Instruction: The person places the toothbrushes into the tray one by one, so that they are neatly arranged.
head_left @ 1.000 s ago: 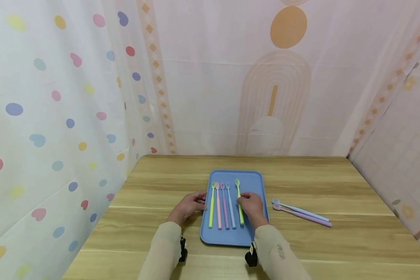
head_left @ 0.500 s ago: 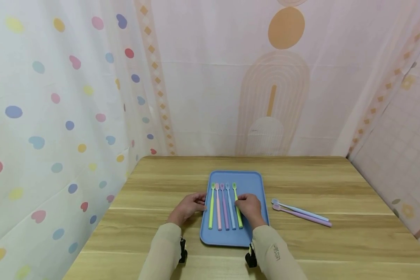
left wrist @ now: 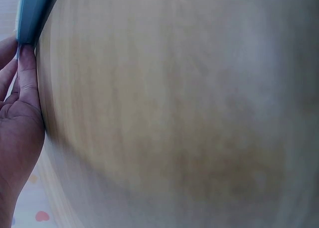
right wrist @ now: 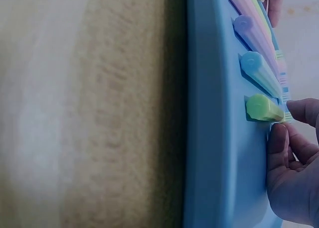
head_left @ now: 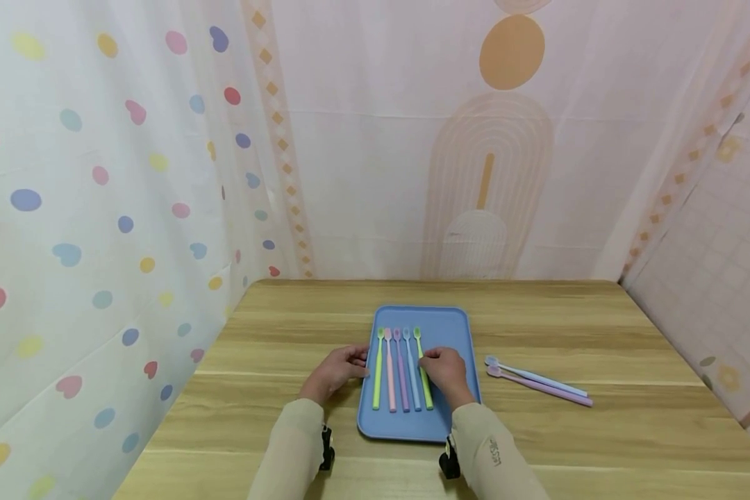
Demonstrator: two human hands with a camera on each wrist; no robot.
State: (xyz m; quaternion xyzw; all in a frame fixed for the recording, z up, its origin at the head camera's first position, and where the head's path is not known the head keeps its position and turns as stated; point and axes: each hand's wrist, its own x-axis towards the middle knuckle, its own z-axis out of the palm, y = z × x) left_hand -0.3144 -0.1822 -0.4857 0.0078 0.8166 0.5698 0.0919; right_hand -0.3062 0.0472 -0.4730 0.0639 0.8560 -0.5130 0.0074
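Five-coloured order shows on a blue tray: a yellow-green toothbrush, a pink toothbrush, a purple toothbrush and a light blue toothbrush lie side by side, heads away from me. Right of them is another yellow-green toothbrush, slightly slanted. My right hand pinches its handle between thumb and fingers; in the right wrist view its green end pokes out towards me. My left hand rests its thumb and fingertips against the tray's left rim.
Right of the tray, a light blue toothbrush and a purple toothbrush lie close together on the wooden table. Patterned curtains hang behind the table and along its left side.
The right hand has shifted the yellow-green toothbrush left and slightly towards me, nearer the light blue one. In the last half second it has hardly moved. The left hand stays at the rim.
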